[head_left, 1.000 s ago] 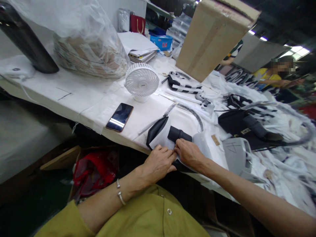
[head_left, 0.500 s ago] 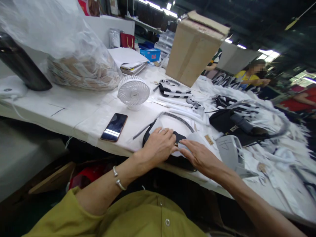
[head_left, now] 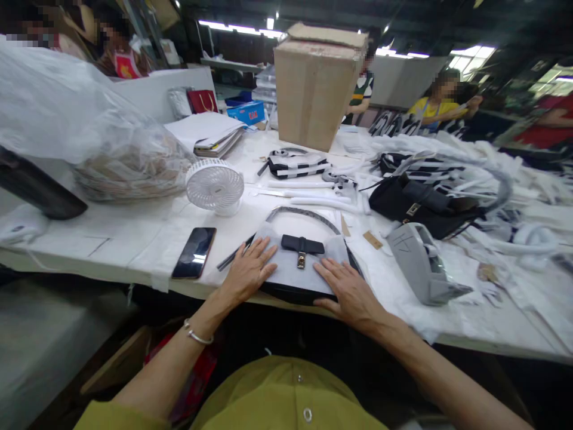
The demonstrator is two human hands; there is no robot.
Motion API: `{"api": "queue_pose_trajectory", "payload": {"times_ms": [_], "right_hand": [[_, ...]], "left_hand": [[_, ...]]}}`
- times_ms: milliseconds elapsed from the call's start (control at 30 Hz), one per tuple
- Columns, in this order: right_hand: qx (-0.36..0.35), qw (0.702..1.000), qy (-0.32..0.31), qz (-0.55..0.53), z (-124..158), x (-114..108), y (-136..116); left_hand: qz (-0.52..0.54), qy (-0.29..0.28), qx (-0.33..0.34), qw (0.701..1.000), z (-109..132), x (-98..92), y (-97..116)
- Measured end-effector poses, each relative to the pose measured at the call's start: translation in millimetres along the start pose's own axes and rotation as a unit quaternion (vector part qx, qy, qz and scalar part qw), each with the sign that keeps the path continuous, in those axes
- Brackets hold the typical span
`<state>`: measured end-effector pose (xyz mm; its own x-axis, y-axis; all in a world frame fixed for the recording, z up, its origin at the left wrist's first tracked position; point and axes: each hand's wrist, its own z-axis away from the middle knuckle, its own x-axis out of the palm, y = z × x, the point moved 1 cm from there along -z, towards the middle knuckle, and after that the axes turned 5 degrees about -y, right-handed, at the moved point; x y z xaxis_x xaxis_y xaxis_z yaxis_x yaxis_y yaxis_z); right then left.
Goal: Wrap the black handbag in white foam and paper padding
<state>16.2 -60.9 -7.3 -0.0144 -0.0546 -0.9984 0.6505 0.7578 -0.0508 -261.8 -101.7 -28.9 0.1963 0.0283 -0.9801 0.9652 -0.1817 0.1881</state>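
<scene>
A black handbag (head_left: 286, 292) lies flat at the table's front edge, its wrapped handle (head_left: 308, 211) curving away from me. White tissue paper (head_left: 289, 272) covers most of its front. Through the paper shows a black strap tab with a gold clasp (head_left: 301, 259). My left hand (head_left: 250, 269) rests flat on the left part of the paper, fingers spread. On the right part lies my right hand (head_left: 349, 289), also flat with fingers apart. Neither hand grips anything.
Left of the bag are a phone (head_left: 194, 252) and a white fan (head_left: 215, 185). To the right stand a grey tape dispenser (head_left: 416, 263) and another black handbag (head_left: 398, 206). A cardboard box (head_left: 313, 89) stands behind. People work farther back.
My hands have moved apart from the clasp at the middle to the two sides of the bag. The clasp and tab now show. The camera view has shifted and levelled.
</scene>
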Motion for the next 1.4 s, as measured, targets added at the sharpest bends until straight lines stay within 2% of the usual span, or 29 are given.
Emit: {"api": "queue_pose_trajectory", "payload": {"times_ms": [100,167,267,367,500,600,700,767,833,900,967,1033,1133,1167,1200,1267,1333,1400], "right_hand": [[-0.011,1.000,-0.025,0.016,-11.2,-35.9,-8.1],[-0.028,0.999,-0.020,0.029,-21.0,-52.3,-17.5],[-0.046,0.998,-0.023,0.039,-33.6,-57.4,-26.5],[-0.039,0.997,-0.026,0.057,-39.9,-49.0,-18.7],[-0.088,0.994,0.008,0.066,-43.5,-23.6,5.3],[-0.115,0.988,0.070,0.080,-44.3,10.0,15.5],[-0.103,0.981,0.136,0.086,-43.1,34.3,16.8],[-0.101,0.982,0.133,0.088,-43.5,32.4,17.4],[-0.123,0.984,0.091,0.091,-46.3,16.4,20.8],[-0.166,0.981,0.043,0.088,-50.1,-3.8,27.4],[-0.194,0.978,0.010,0.080,-52.5,-14.9,35.6],[-0.184,0.980,0.002,0.076,-52.1,-9.6,41.9],[-0.135,0.987,0.043,0.082,-47.3,19.5,43.7],[-0.121,0.987,0.061,0.083,-45.5,29.5,42.7],[-0.111,0.988,0.075,0.082,-43.9,37.9,41.6],[-0.104,0.988,0.084,0.073,-41.8,47.4,40.1],[-0.105,0.990,0.070,0.057,-41.2,47.2,40.1],[-0.104,0.993,0.034,0.033,-41.4,39.1,40.5]], "left_hand": [[-0.047,-0.001,0.046,0.998,-3.9,-34.9,16.3],[-0.066,-0.030,0.102,0.992,-7.1,-52.6,31.6],[-0.093,-0.083,0.138,0.983,-14.2,-60.2,48.2],[-0.107,-0.091,0.119,0.983,-22.5,-47.1,50.8],[-0.113,-0.052,0.081,0.989,-26.7,-7.4,46.4],[-0.151,0.015,0.039,0.988,-24.7,26.6,47.2],[-0.180,0.063,0.025,0.981,-23.5,46.9,50.6],[-0.191,0.066,0.038,0.979,-24.6,47.1,50.0],[-0.195,0.049,0.063,0.978,-26.8,38.1,43.4],[-0.184,0.017,0.105,0.977,-28.9,26.1,30.1],[-0.163,0.000,0.154,0.975,-29.4,18.5,13.8],[-0.149,0.026,0.181,0.972,-27.4,20.0,-0.4],[-0.144,0.109,0.162,0.970,-21.3,33.0,-10.0],[-0.141,0.119,0.152,0.971,-19.2,36.8,-9.9],[-0.136,0.113,0.147,0.973,-17.4,38.9,-8.6],[-0.123,0.063,0.154,0.978,-15.0,37.8,-4.3],[-0.109,0.009,0.168,0.980,-13.8,32.5,0.0],[-0.099,-0.015,0.172,0.980,-12.9,28.6,2.8]]}}
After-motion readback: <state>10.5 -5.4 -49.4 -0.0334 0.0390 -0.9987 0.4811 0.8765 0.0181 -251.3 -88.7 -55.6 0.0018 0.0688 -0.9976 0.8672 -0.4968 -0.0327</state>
